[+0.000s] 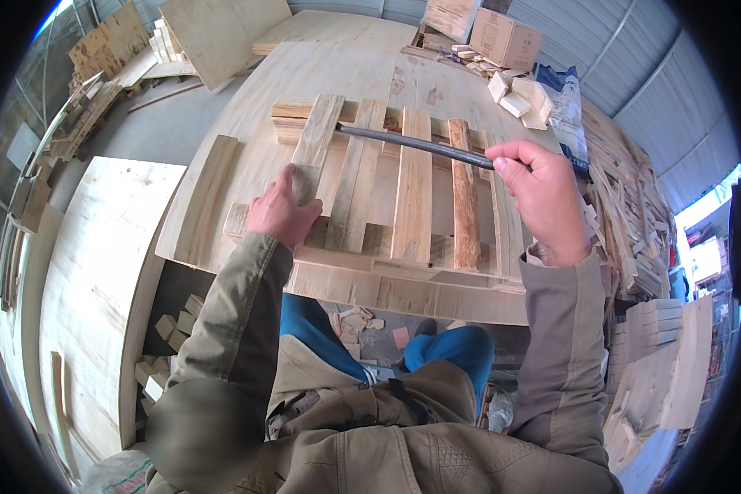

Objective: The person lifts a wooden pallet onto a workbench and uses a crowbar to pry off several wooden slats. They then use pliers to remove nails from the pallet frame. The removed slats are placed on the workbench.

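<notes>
A pallet-like frame of wooden slats lies on the plywood-topped bench in front of me. My left hand (281, 210) grips the near part of its leftmost slat (321, 132), with fingers on one side and the thumb on the other. A long dark metal bar (420, 143) slants across the frame above the other slats. My right hand (539, 193) holds this bar between thumb and fingers, toward its right part. The bar's far-left tip meets the edge of the leftmost slat. Among the slats is a round-edged, bark-covered one (464, 198).
A loose wooden strip (206, 198) lies on the bench (247, 99) left of the frame. Wood offcuts (519, 99) and a cardboard box (504, 39) stand at the back right. Stacked timber (626, 206) rises to the right. A large plywood sheet (99, 263) is at left.
</notes>
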`<action>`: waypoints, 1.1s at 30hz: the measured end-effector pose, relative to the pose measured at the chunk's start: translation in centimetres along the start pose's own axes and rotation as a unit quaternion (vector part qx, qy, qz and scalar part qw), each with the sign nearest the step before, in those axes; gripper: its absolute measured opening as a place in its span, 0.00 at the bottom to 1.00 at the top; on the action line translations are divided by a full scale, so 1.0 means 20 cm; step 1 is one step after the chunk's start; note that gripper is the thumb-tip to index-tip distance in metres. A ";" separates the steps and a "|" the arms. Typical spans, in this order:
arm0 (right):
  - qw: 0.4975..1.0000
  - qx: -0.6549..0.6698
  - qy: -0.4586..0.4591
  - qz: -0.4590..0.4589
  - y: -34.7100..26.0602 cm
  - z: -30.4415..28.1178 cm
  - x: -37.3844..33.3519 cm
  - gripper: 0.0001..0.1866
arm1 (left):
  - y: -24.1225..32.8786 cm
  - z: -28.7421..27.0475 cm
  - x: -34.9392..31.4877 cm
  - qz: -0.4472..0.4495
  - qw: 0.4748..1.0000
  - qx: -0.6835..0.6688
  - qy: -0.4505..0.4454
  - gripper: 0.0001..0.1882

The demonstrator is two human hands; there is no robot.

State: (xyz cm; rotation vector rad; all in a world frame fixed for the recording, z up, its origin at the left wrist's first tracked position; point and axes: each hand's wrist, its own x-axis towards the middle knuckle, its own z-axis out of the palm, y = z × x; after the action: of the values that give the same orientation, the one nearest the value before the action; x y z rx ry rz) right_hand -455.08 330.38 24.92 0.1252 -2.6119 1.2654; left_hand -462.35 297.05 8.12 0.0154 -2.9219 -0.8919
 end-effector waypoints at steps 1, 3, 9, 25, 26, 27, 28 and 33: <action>1.000 -0.011 0.002 -0.003 0.01 0.00 -0.01 0.11 | 0.00 0.00 0.00 0.000 1.000 0.005 0.003 0.46; 1.000 -0.009 0.006 -0.006 0.04 -0.01 -0.02 0.11 | 0.00 0.01 0.00 -0.001 1.000 0.009 0.004 0.46; 0.996 0.074 0.015 0.057 0.28 0.04 -0.13 0.10 | 0.01 0.00 0.00 -0.009 1.000 -0.006 -0.007 0.46; 0.954 0.245 0.079 0.156 0.57 0.30 -0.41 0.10 | -0.02 0.03 0.00 0.014 0.999 -0.022 0.027 0.48; 0.956 0.250 0.076 0.132 0.56 0.31 -0.41 0.10 | -0.02 0.03 0.00 0.017 0.999 -0.016 0.029 0.48; 0.957 0.248 0.077 0.130 0.56 0.31 -0.42 0.10 | -0.02 0.03 0.00 0.020 0.999 -0.011 0.032 0.48; 0.956 0.249 0.078 0.137 0.55 0.31 -0.42 0.10 | -0.02 0.03 -0.01 0.023 0.999 -0.006 0.037 0.48; 0.953 0.260 0.066 0.143 0.46 0.27 -0.39 0.10 | -0.02 0.02 -0.01 0.024 0.999 -0.030 0.035 0.47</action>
State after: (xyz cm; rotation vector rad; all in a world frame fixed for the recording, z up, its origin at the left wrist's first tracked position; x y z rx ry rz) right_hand -450.01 331.74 12.75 -0.2505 -2.1794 1.9651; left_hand -462.10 296.89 7.59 -0.0276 -2.8169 -0.9501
